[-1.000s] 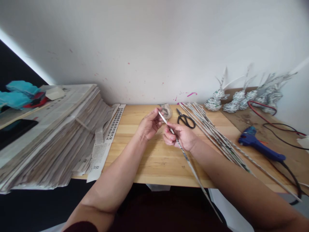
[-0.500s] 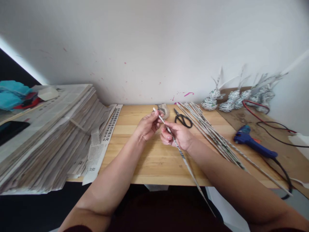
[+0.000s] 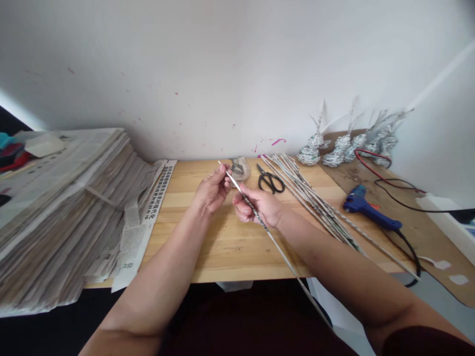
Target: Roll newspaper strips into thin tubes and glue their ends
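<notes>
A thin rolled newspaper stick (image 3: 272, 238) runs slantwise from above the table down past its front edge. Near its upper tip, my left hand (image 3: 213, 190) pinches it between thumb and fingers. My right hand (image 3: 258, 205) grips the same stick lower down, with fingers curled around it. Black-handled scissors (image 3: 270, 179) lie just beyond my right hand. Behind my left hand sits a small beige item (image 3: 241, 169) with dark marks, partly hidden by the fingers. A bundle of similar paper sticks (image 3: 315, 202) lies to the right, partly behind my right forearm.
Stacked newspapers (image 3: 74, 212) rise at the left, with a printed strip (image 3: 144, 222) beside them. A blue glue gun (image 3: 371, 210) and its cable lie on brown cardboard (image 3: 438, 237) at the right. Several woven paper figures (image 3: 309, 151) stand by the wall.
The view has shifted to the right, so most things appear further left. My hands are slightly further apart along the stick, which both still hold.
</notes>
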Motion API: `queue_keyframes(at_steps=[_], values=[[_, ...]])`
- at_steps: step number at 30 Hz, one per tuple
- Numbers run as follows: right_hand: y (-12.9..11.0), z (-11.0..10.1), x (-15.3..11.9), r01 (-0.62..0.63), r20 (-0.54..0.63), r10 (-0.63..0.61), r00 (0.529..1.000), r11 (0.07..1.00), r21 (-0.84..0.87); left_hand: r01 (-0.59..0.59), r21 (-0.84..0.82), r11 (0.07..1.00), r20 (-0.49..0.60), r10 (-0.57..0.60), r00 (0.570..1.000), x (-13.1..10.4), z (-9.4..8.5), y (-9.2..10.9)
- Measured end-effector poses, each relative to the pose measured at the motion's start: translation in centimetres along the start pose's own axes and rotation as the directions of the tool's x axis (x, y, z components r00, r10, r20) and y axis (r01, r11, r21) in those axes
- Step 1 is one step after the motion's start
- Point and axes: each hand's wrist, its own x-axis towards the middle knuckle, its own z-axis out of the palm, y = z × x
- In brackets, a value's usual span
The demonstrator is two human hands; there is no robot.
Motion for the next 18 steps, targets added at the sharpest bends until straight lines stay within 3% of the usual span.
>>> queue_keyframes(at_steps=[5, 9, 13, 16, 18], values=[[-0.1, 0.2, -0.1, -0.018, -0.133, -0.012, 0.991, 0.975, -0.222, -0.051, 0.002, 0.999, -0.085, 0.051, 0.995, 0.3, -0.2, 0.7], [-0.3, 1.7, -1.8, -0.027, -0.201, -0.072, 0.977, 0.893, -0.449, -0.112, -0.05, 0.993, -0.176, 0.101, 0.979, 1.0, -0.8, 1.4], [-0.7, 2.7, -5.3, -0.121, -0.196, -0.047, 0.979, 0.639, -0.76, -0.166, -0.075, 0.983, -0.275, 0.139, 0.951, 1.4, -1.0, 1.6], [-1.9, 1.9, -7.8, -0.146, -0.191, -0.066, 0.979, 0.418, -0.897, -0.129, -0.014, 0.992, -0.27, 0.12, 0.955, 1.3, -0.8, 1.2], [-3.4, 0.7, -8.9, -0.202, -0.254, -0.098, 0.962, 0.369, -0.907, -0.061, 0.053, 0.997, -0.238, 0.072, 0.969, 1.2, -0.7, 0.8]])
